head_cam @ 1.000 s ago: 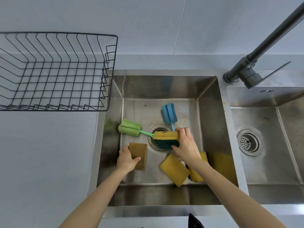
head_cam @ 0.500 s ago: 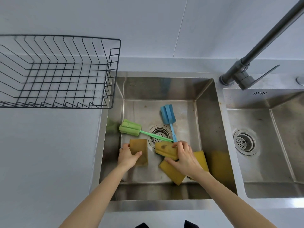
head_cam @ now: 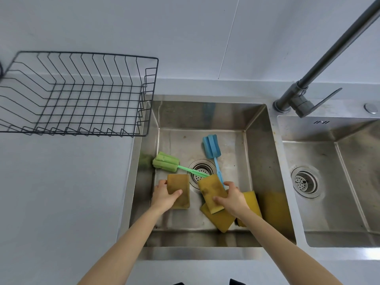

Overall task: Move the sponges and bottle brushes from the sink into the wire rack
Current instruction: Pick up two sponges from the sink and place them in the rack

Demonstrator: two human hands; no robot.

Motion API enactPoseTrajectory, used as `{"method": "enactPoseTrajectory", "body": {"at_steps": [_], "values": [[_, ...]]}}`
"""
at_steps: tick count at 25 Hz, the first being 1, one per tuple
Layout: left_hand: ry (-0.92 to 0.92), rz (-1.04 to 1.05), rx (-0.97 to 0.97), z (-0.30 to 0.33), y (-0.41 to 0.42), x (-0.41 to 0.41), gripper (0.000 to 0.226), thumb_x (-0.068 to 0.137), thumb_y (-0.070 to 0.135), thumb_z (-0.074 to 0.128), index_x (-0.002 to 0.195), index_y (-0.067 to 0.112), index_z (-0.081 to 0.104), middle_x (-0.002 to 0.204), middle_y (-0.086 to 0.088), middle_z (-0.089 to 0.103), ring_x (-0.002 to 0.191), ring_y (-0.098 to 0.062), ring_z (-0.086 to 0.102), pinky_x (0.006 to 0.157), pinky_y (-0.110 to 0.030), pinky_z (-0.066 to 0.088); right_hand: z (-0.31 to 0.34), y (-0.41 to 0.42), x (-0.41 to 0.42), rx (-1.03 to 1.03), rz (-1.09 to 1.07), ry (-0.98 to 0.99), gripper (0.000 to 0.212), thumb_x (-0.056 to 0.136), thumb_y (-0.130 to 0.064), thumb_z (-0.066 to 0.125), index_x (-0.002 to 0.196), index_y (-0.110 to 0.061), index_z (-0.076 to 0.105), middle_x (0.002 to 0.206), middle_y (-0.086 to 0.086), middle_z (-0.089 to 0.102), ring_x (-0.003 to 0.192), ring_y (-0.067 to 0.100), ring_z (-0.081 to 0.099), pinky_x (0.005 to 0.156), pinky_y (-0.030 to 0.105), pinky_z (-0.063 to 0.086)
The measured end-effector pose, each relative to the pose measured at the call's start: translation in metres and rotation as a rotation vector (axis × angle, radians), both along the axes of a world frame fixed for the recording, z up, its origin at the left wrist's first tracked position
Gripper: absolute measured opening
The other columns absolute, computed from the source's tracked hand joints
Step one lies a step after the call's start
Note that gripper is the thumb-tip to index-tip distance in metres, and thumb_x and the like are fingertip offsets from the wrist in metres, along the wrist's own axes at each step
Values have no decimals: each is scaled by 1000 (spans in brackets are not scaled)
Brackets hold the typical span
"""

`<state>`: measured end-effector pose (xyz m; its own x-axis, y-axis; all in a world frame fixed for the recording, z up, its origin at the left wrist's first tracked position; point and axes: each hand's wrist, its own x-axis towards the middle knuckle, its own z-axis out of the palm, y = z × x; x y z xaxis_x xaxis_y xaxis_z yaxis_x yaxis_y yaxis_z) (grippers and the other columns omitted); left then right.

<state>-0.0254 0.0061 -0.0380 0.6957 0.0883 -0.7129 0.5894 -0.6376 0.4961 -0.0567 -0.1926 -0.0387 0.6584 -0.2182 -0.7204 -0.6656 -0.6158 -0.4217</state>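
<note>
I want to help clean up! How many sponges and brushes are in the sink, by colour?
Yellow sponges: 4 (left hand's, right hand's, two lying)
Green bottle brush: 1
Blue bottle brush: 1
Total: 6

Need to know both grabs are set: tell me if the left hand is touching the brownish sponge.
Touching. The head view shows the left hand wrapped over the brownish sponge, thumb lying across its top face and fingers at its left edge.

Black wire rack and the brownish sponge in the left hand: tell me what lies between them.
In the head view, bare grey countertop, the steel sink's rim and the green bottle brush's foam head lie between the black wire rack and brownish sponge gripped by the left hand.
</note>
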Motion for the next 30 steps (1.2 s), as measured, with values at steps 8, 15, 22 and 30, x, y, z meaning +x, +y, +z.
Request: {"method": "enactPoseTrajectory", "body": {"at_steps": [8,15,22,30], "values": [[-94,13,-64,22,0,0,60,82,30,64,131,7,37,133,-16,45,120,-31,48,101,-38,43,28,1,1,83,-177,-69,61,85,-31,65,135,-10,38,135,13,51,121,30,52,98,37,46],[-210,28,-176,54,7,6,59,83,32,62,132,9,38,134,-13,49,120,-29,49,102,-41,43,73,5,5,160,-235,-227,52,89,-27,60,133,-9,40,131,14,53,118,28,54,91,32,46],[-403,31,-253,99,19,7,51,90,29,52,134,8,37,131,-9,51,113,-22,50,89,-28,39,114,7,14,225,-237,-391,45,89,-25,60,129,-8,46,126,13,58,103,23,56,86,29,44],[-609,77,-281,155,55,24,45,85,29,60,125,12,49,110,-3,53,98,-19,52,82,-29,41,155,18,39,272,-194,-548,43,88,-27,62,125,-10,49,106,3,56,97,17,54,82,27,44]]}}
